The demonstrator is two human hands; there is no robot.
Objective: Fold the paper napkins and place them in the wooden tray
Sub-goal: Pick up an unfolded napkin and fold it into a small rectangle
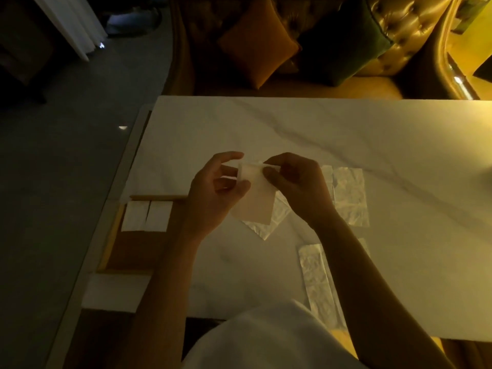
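Room: table surface open beyond my hands; wooden tray at its left edge.
Left hand: loosely curled, holding the napkin.
Right hand: pinching its top edge.

Wooden tray on table at my L, two folded napkins side by side in its far end. Napkin btwn L hand & R hand; wrappers under it & to the R.

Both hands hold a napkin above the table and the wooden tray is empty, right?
No. The head view shows the wooden tray holds two folded napkins side by side. The left hand and right hand do hold a napkin above the table.
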